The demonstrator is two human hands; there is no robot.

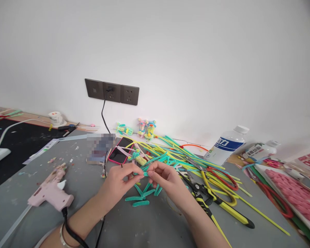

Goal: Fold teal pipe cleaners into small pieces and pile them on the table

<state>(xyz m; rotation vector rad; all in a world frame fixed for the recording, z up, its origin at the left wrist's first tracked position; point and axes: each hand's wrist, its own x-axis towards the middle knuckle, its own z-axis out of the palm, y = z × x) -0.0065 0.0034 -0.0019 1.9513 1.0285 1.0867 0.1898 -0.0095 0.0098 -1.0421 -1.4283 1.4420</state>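
Observation:
Both hands meet over the middle of the table, fingertips almost touching. My left hand [124, 177] pinches one end of a short teal pipe cleaner [145, 174]. The other end is between the thumb and fingers of my right hand [164, 177]; most of the piece is hidden by the fingertips. Just below lie several folded teal pipe cleaner pieces [141, 203]. Behind the hands is a small figure of yellow and teal pipe cleaners [138, 156]. A heap of long yellow and teal pipe cleaners [175, 153] spreads out to the right.
A pink glue gun [51, 191] with a black cord lies left. Yellow-black pliers [214, 198] and red-and-yellow-handled scissors [204, 170] rest right. A pink-edged phone [121, 150] lies behind my left hand. A bottle [226, 146] and finished figures [146, 128] stand by the wall.

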